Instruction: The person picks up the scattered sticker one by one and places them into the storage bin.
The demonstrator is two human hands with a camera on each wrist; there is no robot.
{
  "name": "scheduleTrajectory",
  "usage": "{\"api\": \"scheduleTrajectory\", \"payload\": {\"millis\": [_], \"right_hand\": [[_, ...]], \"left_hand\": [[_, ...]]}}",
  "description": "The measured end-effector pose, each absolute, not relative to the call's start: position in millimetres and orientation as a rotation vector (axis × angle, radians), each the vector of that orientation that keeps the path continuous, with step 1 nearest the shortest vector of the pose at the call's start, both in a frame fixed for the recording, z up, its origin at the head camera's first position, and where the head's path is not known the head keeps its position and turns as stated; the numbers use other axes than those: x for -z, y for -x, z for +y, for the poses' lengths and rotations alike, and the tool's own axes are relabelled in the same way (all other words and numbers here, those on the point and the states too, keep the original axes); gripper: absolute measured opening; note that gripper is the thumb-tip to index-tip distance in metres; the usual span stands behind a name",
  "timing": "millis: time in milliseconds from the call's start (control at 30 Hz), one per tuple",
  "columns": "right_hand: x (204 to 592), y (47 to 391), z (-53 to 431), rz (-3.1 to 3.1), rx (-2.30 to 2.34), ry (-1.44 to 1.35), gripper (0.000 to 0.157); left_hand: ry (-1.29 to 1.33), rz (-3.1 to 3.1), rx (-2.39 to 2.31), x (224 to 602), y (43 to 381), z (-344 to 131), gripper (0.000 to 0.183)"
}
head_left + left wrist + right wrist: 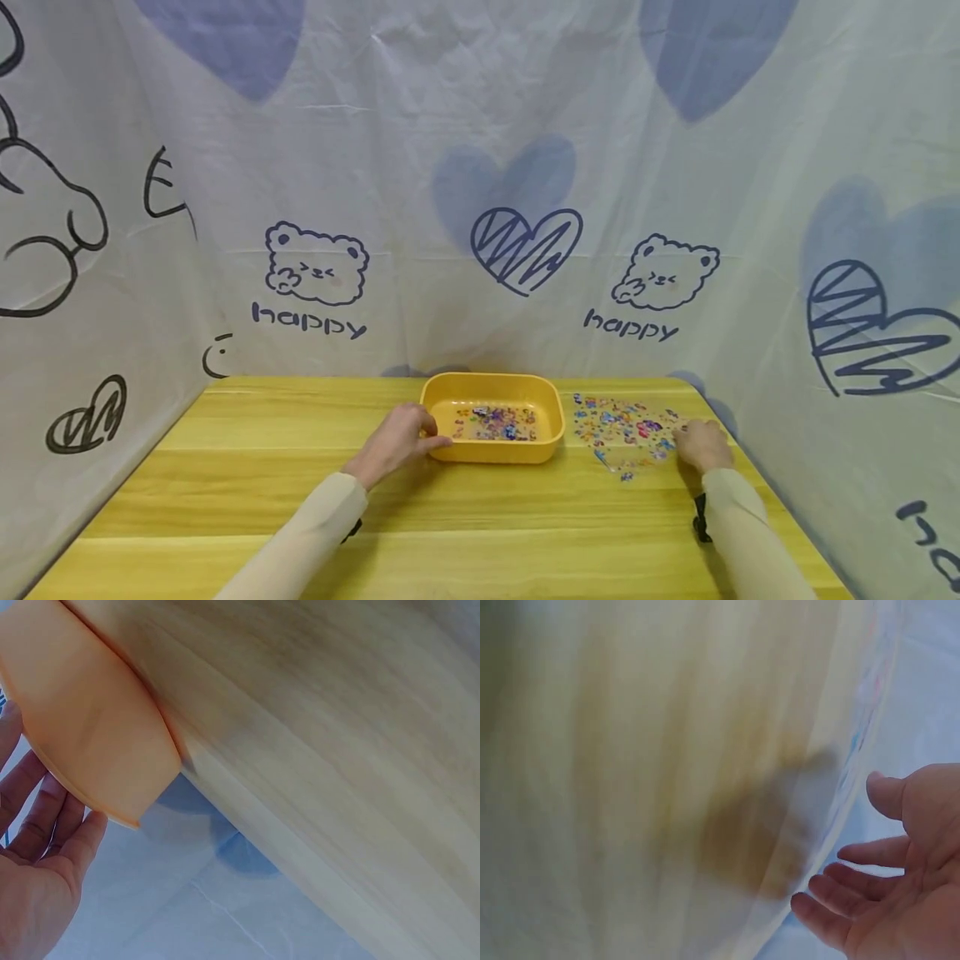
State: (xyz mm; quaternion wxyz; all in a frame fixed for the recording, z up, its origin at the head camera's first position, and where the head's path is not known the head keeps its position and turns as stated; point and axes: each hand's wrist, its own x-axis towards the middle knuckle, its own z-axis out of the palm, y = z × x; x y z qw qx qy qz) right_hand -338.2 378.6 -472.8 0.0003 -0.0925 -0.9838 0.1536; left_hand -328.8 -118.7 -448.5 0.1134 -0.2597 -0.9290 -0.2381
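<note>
Bits point(647, 428) scattered on worktop point(525, 508), right of tub point(498, 452); right hand point(703, 447) beside them, fingers loose, grasping nothing; left hand point(397, 440) grips tub rim; best hold tub steady, gather bits gently so none scatter

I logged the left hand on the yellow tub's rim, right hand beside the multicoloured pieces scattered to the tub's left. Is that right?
Not quite: the head view shows the scattered multicoloured pieces to the right of the yellow tub. The rest stands.
</note>
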Motion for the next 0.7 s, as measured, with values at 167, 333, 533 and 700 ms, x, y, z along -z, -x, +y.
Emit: {"api": "scheduleTrajectory", "payload": {"millis": [167,333,533,700], "right_hand": [[478.1,339.5,385.2,-3.119,-0.471,0.315,0.047],[478.1,339.6,391.4,-3.114,-0.457,0.272,0.051],[474.2,339.6,397.5,-3.072,-0.512,0.247,0.039],[469.4,338.6,401.0,-3.083,-0.586,0.252,0.039]], "left_hand": [[0.752,-2.74,0.707,449.1,328.8,-118.2,0.024],[0.744,-2.754,0.695,449.8,328.8,-117.8,0.024],[0.733,-2.75,0.698,449.7,329.3,-117.6,0.023],[0.738,-2.751,0.702,449.7,329.3,-117.4,0.023]]}}
